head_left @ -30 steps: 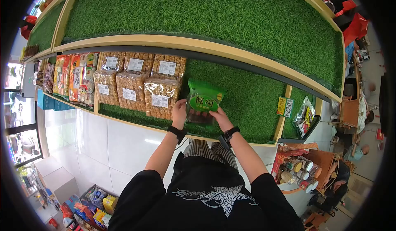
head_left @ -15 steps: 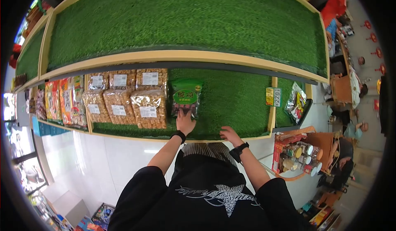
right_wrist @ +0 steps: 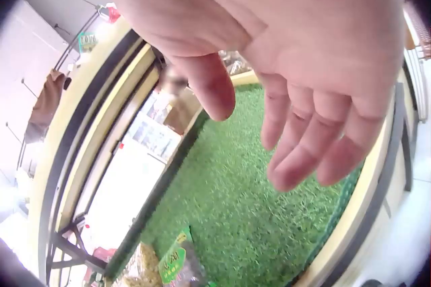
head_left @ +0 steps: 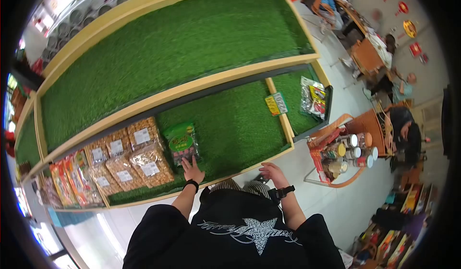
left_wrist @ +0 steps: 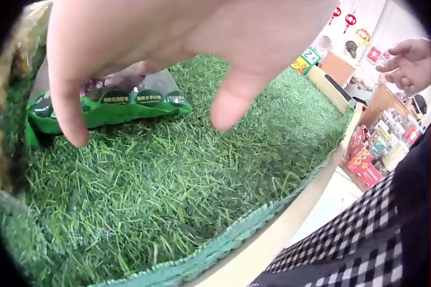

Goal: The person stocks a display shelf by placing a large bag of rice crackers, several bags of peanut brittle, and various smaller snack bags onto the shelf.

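A green bag [head_left: 181, 142] of dark snack pieces lies flat on the artificial grass [head_left: 230, 125] of the lower shelf. My left hand [head_left: 193, 169] is at the bag's near end, fingers spread over its bottom edge. In the left wrist view, thumb and fingers arch above the bag's green bottom strip [left_wrist: 135, 113], with the palm hiding part of it. My right hand [head_left: 275, 174] hovers off the shelf's front edge, holding nothing. Its fingers hang loosely bent in the right wrist view, and the bag [right_wrist: 182, 267] shows at the bottom there.
Several clear packs of golden puffed snack [head_left: 149, 166] stand left of the bag, with colourful packets [head_left: 77, 180] beyond. A wooden divider bears a price tag [head_left: 276, 104]; a silver packet [head_left: 309, 96] lies past it. Lidded jars [head_left: 353, 153] stand at the right. People sit farther off.
The bag went from both hands down onto the grass beside the clear packs. My right hand let go and drew back past the shelf edge; the left stayed at the bag. The view turned.
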The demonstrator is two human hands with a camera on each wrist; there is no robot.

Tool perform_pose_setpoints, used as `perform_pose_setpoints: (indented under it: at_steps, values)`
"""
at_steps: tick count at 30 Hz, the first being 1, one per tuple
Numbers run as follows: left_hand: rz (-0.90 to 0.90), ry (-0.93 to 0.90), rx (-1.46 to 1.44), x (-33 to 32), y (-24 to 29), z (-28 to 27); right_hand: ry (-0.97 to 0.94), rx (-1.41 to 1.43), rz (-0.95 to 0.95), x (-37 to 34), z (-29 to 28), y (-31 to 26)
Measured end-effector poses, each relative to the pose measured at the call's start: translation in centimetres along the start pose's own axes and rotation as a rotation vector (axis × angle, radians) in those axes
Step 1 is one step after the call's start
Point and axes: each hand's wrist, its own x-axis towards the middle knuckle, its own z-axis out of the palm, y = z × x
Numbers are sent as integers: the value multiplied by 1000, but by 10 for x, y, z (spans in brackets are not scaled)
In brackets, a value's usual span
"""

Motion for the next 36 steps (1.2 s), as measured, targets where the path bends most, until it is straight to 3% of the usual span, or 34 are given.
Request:
perform_pose_setpoints:
  at_steps: [5, 7, 11, 15, 18, 22, 25, 30, 36]
  values:
    - [-109, -158, -38, -1, 11, -1, -1, 141, -144, -16, -36, -5]
    - [-109, -142, 39, -5, 25, 1, 18, 181, -166, -23, -58, -7]
    - [-75, -46, -173, -12, 70, 17, 103, 196, -236, -31, -117, -14]
    - [28, 1, -312, -36, 137, 33, 171, 255, -269, -42, -185, -11]
    - [298, 91, -535, -52, 194, 39, 226, 241, -296, -51, -234, -6]
    - [498, 43, -746, -65, 273, 33, 282, 253, -309, -65, -292, 7]
    - [486, -91, -935, -83, 323, 20, 283, 297, -272, -72, -325, 10]
    - [589, -167, -1046, -108, 365, 5, 271, 307, -264, -81, -345, 9]
    - [655, -234, -895, -104, 381, -19, 184, 298, -282, -45, -337, -13]
